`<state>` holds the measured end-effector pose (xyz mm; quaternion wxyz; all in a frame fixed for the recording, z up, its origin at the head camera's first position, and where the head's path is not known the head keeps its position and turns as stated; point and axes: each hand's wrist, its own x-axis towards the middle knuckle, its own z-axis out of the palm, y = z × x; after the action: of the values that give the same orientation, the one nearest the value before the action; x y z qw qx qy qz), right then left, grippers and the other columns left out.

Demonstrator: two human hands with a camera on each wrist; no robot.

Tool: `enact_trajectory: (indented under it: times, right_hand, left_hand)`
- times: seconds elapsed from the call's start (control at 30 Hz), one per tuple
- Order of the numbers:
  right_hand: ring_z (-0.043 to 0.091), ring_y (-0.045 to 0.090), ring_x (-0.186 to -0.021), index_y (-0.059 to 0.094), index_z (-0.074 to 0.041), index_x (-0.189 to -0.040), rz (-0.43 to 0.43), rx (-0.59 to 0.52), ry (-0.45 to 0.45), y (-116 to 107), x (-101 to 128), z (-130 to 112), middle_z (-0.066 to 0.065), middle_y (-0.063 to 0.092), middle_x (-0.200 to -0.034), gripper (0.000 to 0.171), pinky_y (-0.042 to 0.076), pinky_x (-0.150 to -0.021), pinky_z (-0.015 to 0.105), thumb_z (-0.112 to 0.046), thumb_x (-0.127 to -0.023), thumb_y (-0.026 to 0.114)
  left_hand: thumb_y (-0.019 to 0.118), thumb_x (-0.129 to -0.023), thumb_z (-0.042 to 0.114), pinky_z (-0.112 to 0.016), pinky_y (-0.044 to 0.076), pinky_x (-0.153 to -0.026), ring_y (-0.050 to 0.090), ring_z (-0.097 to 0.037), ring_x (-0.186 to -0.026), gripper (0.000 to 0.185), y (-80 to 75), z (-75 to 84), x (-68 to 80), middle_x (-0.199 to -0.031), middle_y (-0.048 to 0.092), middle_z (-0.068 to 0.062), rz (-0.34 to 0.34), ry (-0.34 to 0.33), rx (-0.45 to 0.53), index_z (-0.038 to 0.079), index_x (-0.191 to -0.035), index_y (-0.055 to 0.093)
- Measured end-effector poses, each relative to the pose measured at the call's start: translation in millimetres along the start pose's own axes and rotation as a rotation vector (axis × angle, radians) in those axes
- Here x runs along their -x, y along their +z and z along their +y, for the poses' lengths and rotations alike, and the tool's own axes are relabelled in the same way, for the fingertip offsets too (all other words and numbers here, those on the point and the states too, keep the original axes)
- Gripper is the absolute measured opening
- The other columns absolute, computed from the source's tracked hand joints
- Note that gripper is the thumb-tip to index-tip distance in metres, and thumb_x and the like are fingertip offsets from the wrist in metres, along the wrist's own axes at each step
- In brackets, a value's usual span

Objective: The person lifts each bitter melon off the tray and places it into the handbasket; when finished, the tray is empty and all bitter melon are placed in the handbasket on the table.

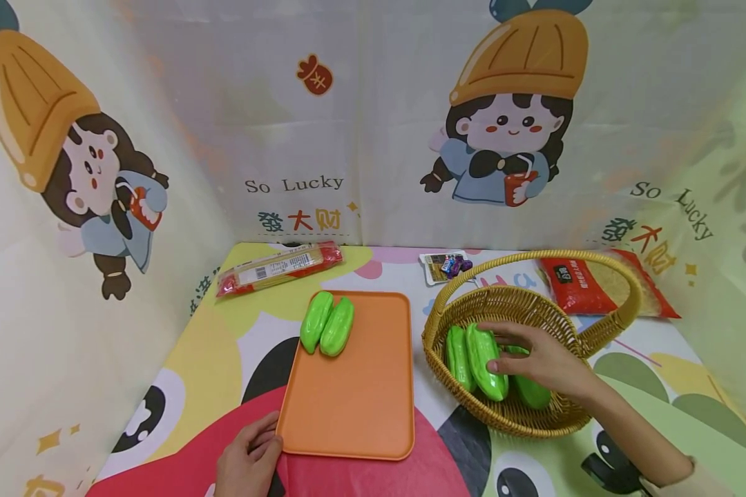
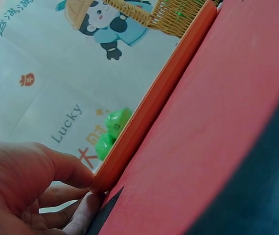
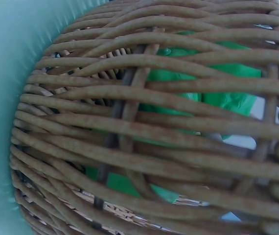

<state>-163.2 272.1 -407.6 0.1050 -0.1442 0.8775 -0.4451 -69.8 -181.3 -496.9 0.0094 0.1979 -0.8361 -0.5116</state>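
Observation:
In the head view my right hand (image 1: pixel 537 355) reaches into a wicker basket (image 1: pixel 503 424) and grips a glossy green cucumber-shaped vegetable (image 1: pixel 486 366), fingers at its upper end and thumb along its side. Similar green vegetables lie on either side of it, one on the left (image 1: pixel 458 355) and one partly under the hand (image 1: pixel 531 391). My left hand (image 1: pixel 246 459) pinches the near left corner of an orange tray (image 1: pixel 348 455); the left wrist view shows fingers at that corner. Two more green vegetables (image 1: pixel 327 324) lie side by side at the tray's far left. Basket weave (image 3: pixel 144 117) hides my right hand in its wrist view.
Behind the tray lies a long red-and-clear packet (image 1: pixel 280 268). A small flat packet (image 1: pixel 435 269) with purple-wrapped sweets (image 1: pixel 455 266) sits behind the basket. A red bag (image 1: pixel 578 286) lies at the back right. The basket's tall handle (image 1: pixel 534 255) arches over its opening.

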Motion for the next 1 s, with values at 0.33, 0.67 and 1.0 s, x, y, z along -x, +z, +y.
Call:
enact_trajectory:
  times: [0.33,0.67,1.0]
  right_hand:
    - [0.039,0.054,-0.121,0.056,-0.021,-0.140,-0.010,0.010,-0.020,1.2,-3.4,1.4,0.010,0.053,-0.141,0.060,0.051,-0.094,0.050,-0.033,-0.086,0.078]
    - [0.039,0.055,-0.120,0.056,-0.021,-0.140,-0.011,0.016,-0.012,2.1,-4.0,1.9,0.012,0.053,-0.141,0.060,0.052,-0.093,0.051,-0.033,-0.086,0.078]
    - [0.040,0.054,-0.122,0.056,-0.019,-0.140,0.027,0.013,-0.006,-0.3,-2.3,-5.1,0.010,0.053,-0.140,0.063,0.053,-0.093,0.046,-0.034,-0.084,0.080]
  left_hand:
    - [0.069,-0.090,0.008,-0.025,0.058,-0.078,0.066,-0.022,-0.096,0.040,0.6,1.3,0.3,-0.117,0.066,-0.015,0.001,-0.012,0.003,-0.002,-0.128,0.063]
    - [0.069,-0.090,0.007,-0.023,0.057,-0.077,0.066,-0.023,-0.097,0.040,0.0,2.4,0.5,-0.118,0.066,-0.016,0.002,-0.007,0.006,-0.003,-0.128,0.063]
    - [0.068,-0.089,0.007,-0.017,0.055,-0.075,0.066,-0.021,-0.095,0.039,-0.7,1.8,0.9,-0.116,0.068,-0.015,0.015,0.006,0.003,-0.001,-0.127,0.065]
